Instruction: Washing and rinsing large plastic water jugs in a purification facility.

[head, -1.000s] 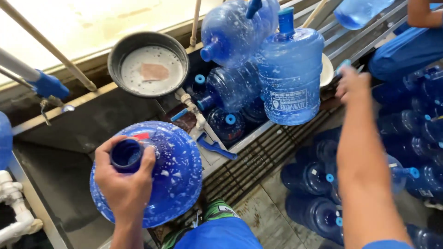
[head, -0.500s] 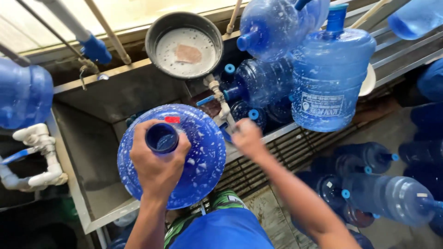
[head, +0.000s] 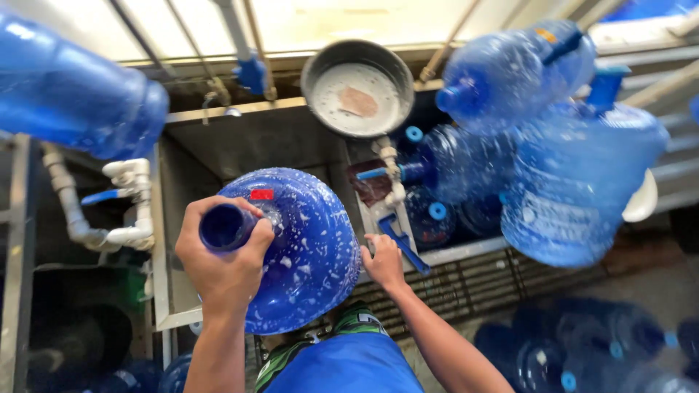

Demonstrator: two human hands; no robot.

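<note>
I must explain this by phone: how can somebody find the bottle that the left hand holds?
Look at the grey metal trough in the middle. At its front stands a big blue water bottle flecked with white, its neck gripped by the left hand. Only it carries a small red sticker.

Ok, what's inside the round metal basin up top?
The basin holds whitish, sudsy residue and a flat brownish pad lying in the middle. Whatever is beneath the pad is covered.

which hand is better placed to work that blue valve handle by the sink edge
Probably the right hand: it rests at the sink edge beside the blue handle, while the left hand grips the jug neck.
</note>
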